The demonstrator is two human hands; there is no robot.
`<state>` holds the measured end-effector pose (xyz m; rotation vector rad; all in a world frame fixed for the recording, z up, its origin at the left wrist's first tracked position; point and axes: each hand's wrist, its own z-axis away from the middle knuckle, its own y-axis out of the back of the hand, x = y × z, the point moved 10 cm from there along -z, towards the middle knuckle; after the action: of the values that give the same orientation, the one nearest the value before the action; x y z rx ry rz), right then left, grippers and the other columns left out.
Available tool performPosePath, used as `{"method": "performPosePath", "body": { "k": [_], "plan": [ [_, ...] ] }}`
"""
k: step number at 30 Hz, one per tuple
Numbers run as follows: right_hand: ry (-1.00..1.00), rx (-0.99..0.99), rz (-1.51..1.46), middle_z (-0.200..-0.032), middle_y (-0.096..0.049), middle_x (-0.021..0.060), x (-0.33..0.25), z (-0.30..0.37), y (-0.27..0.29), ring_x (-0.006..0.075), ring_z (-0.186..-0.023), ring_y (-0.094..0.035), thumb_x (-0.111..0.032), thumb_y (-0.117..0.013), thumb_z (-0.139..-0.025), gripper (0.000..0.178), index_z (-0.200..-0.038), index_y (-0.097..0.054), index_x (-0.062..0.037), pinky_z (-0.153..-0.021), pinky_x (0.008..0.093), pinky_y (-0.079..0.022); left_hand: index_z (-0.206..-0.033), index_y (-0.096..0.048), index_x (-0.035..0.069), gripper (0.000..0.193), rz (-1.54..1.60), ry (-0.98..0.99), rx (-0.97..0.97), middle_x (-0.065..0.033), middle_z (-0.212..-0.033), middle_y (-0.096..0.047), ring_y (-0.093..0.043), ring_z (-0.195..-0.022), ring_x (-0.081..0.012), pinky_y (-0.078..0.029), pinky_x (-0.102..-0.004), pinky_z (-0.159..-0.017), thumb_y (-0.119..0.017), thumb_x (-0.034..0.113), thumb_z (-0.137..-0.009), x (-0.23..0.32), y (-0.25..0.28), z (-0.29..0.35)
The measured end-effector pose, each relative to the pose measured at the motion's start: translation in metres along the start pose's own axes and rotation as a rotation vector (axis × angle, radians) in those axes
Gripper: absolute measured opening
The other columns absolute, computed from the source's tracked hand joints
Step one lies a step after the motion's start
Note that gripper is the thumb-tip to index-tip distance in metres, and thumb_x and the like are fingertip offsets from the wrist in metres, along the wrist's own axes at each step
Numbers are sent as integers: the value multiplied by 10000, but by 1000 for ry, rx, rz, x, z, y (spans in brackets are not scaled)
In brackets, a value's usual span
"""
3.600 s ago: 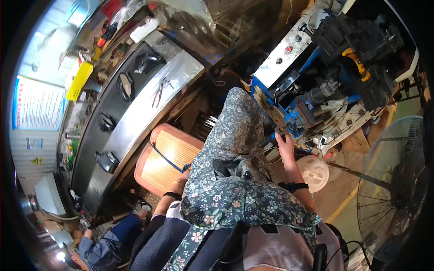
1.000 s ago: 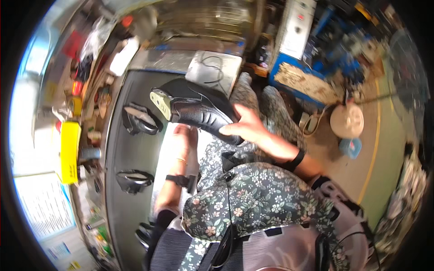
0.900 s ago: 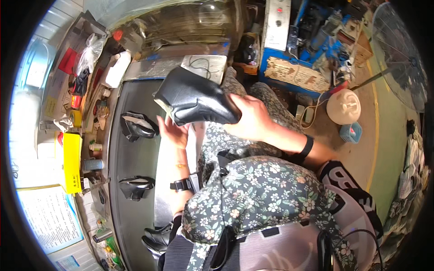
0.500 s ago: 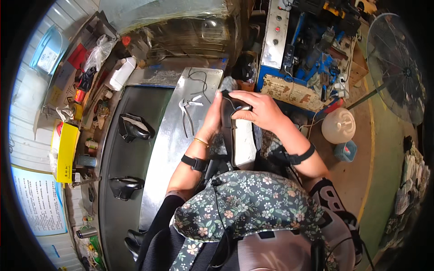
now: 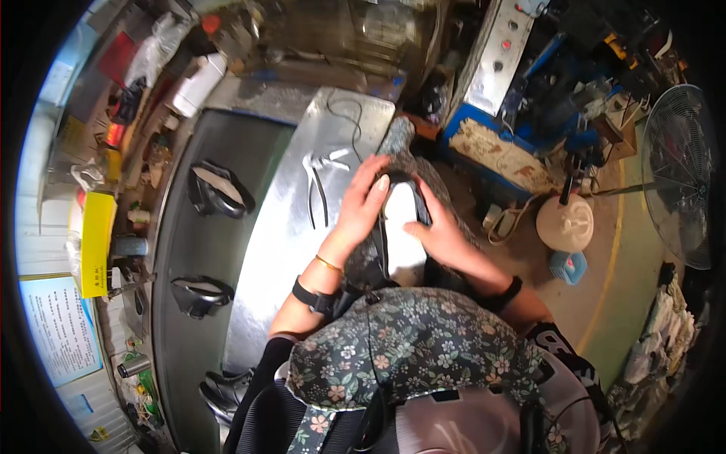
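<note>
Over my lap, in front of the flowered apron, a black shoe upper with a long white sole-shaped piece points away from me, white face up. My left hand is closed along its left side, the thumb near the far end. My right hand grips the right side, its thumb pressed on the white surface. A pair of pliers lies on the metal tabletop to the left, next to small white strips.
Left of the tabletop runs a dark belt carrying black shoes. A cluttered shelf with a yellow box lines the far left. To the right stand a blue machine, a beige jug and a large fan.
My right hand has moved from across the far end of the shoe to its right side. More of the white surface shows. The whole view has turned slightly.
</note>
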<state>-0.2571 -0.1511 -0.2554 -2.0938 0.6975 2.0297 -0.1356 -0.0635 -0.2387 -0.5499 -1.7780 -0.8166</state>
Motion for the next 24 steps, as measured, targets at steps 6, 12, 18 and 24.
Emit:
{"method": "performPosePath", "body": {
  "k": [6, 12, 18, 24],
  "plan": [
    [-232, 47, -217, -912, -660, 37, 49, 1, 16, 84, -826, -575, -170, -547, -965, 308, -1196, -582, 30, -725, 277, -477, -1370, -403, 25, 767, -176, -96, -78, -135, -1300, -513, -499, -1192, -222, -374, -335, -1031, -799, 208, -739, 23, -3, -23],
    [-596, -57, -820, -1217, -588, 55, 86, -8, -2, 111, -1092, -520, -490, -384, -997, 619, -1324, -492, 24, -961, 305, -402, -1324, -389, 32, 630, 280, 282, -103, -98, -1133, -574, -556, -1031, -170, -465, -302, -905, -738, 108, -804, -23, 2, -12],
    [-684, -87, -320, -1089, -660, 172, 111, 5, -26, 269, -1040, -621, -452, -294, -1028, 563, -1296, -508, -5, -938, 340, -457, -1318, -361, -5, 673, 265, 350, -115, -126, -1118, -582, -558, -1025, -196, -459, -320, -910, -745, 143, -785, -42, -16, -11],
    [-284, -208, 870, -844, -662, 229, 14, -43, -15, 421, -814, -645, -295, -365, -986, 377, -1102, -562, 5, -750, 465, -525, -1299, -370, -3, 635, 252, 325, -86, -126, -1099, -587, -566, -1003, -182, -475, -307, -879, -739, 125, -798, -49, -11, -22]
  ]
}}
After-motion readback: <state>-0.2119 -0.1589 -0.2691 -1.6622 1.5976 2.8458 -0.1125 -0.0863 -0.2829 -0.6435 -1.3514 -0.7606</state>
